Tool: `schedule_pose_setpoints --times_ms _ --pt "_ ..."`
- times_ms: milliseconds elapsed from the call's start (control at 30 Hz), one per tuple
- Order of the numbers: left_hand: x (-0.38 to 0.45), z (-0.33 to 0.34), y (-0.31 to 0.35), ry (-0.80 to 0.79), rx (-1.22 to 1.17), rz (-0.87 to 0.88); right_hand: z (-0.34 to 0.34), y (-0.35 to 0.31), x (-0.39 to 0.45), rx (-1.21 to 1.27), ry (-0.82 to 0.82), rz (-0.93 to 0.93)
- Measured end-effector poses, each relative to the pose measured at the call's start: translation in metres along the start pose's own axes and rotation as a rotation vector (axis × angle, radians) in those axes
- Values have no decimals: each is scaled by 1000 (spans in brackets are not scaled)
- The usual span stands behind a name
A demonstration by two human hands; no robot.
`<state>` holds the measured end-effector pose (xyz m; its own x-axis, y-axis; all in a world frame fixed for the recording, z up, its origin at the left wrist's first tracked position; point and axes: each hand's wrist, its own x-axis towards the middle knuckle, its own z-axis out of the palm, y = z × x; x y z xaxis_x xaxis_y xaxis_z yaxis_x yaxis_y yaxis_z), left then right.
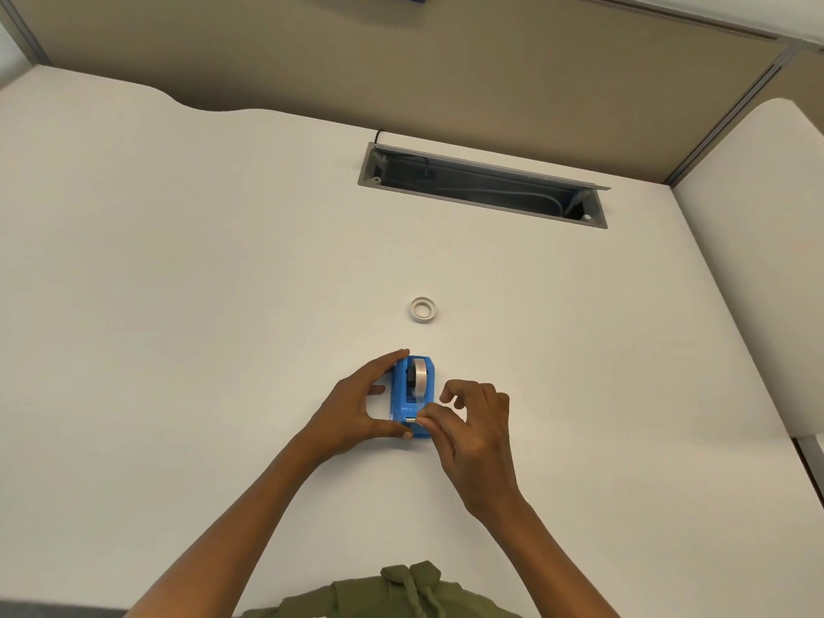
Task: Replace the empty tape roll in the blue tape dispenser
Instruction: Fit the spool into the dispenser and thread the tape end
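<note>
The right hand had its thumb and forefinger pinched together on the loose end of the clear tape, right at the near cutter end of the small blue plastic tape dispenser; its other fingers were curled and lifted off to the right. The left hand clasped the dispenser from the left side, forefinger reaching along the far top corner and thumb pressed against the near left edge, so that the body was held between them with a gap of bare table showing inside the curve of the hand.

The dispenser stood upright on the white table, long axis running near to far, with a roll of clear tape seated in its far half. Beyond it, well apart and slightly to the right, a small white empty tape core ring lay flat on the table. Farther off to the right, a grey rectangular cable tray opening was sunk into the tabletop, dark cables visible inside. An olive green garment showed at the near edge.
</note>
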<state>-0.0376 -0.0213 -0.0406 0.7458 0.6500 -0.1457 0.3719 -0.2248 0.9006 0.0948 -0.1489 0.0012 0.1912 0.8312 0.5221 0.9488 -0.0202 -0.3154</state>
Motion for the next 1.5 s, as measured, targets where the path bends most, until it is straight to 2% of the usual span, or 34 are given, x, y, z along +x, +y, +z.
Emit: schedule_pose_setpoints --times_ms 433,633,1100,1267,1500 --pt "0 0 -1 10 9 -8 -3 -5 -9 -30 12 -76" --pt "0 -1 1 4 5 -14 2 -4 -13 -60 -43 -66" --pt "-1 -1 5 -10 5 -24 9 1 -17 -92 -49 -70" --pt "0 -1 2 -5 4 -33 13 5 -20 -162 -14 -154" --pt "0 -1 6 -2 2 -31 12 12 -33 -310 -68 -295"
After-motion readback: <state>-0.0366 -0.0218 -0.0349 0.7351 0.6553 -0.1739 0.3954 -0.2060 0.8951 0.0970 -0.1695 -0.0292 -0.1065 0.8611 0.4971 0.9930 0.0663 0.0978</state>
